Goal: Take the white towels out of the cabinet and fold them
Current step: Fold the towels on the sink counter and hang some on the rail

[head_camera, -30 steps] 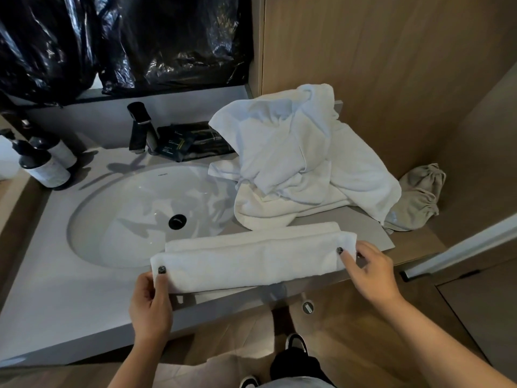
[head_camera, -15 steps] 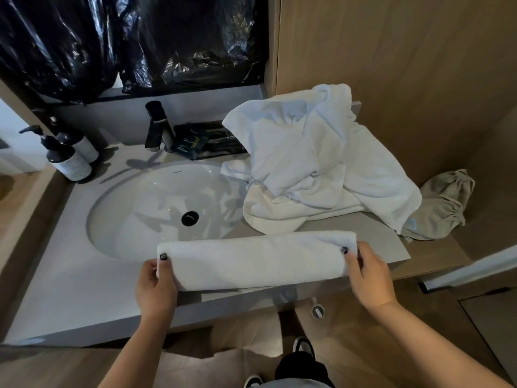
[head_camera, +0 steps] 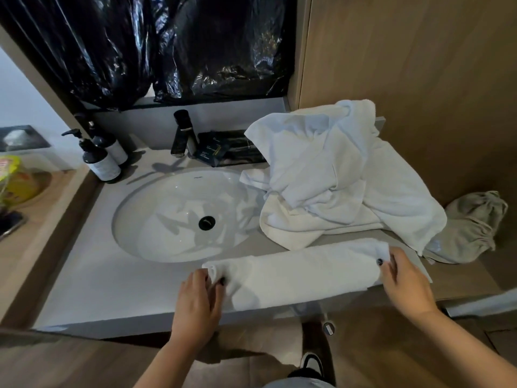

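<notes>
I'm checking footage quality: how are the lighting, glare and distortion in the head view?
Head view: dim, uneven light; the black plastic sheeting shows glossy glare; soft shadows cross the sink; wide-angle bending at the edges; left hand slightly soft, folded towel and right hand fairly clear.

Yellow packet [head_camera: 16,177] cut off at left edge.

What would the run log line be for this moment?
stage: folding | left hand: pinches left end of folded towel | right hand: pinches right end | towel pile: unfolded, beside sink
</notes>
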`<state>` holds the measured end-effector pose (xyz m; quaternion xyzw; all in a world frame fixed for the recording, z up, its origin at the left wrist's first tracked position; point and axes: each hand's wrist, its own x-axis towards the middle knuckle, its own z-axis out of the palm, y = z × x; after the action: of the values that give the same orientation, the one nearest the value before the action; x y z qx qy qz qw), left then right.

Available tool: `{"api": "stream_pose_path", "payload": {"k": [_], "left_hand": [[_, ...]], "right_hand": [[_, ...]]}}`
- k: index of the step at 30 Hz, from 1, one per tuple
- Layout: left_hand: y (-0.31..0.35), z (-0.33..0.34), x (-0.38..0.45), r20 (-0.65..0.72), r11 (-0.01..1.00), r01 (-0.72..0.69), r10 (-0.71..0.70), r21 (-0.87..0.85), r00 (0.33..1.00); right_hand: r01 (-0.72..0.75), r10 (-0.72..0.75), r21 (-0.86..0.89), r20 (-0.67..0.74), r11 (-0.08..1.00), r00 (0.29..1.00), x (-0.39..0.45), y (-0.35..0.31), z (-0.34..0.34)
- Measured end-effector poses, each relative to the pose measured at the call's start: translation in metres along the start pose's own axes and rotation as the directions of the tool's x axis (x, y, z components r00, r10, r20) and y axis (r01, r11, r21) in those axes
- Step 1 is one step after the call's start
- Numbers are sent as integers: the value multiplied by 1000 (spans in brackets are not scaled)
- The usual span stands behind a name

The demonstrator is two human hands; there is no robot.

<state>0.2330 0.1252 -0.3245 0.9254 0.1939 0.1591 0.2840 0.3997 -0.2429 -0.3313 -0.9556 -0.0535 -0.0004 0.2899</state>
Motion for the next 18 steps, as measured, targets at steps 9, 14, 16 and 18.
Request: {"api": "stream_pose_path", "payload": {"k": [9,14,16,18], "left_hand": [[-7,2,-2,15,956,282,-282,-76,959],[-7,8,10,34,905,423,-422,-52,906],[-8,4,19,75,829,547,-542,-117,837],[-8,-2,26,85,788,604,-598,-118,797]], "right_hand": [[-119,116,210,28,970,993,9,0,7],[-205,208,187,5,961,978,22,-13,11],[-235,235,148,19,961,972,21,-17,11],[-243,242,83,14,967,970,18,-27,14]]}}
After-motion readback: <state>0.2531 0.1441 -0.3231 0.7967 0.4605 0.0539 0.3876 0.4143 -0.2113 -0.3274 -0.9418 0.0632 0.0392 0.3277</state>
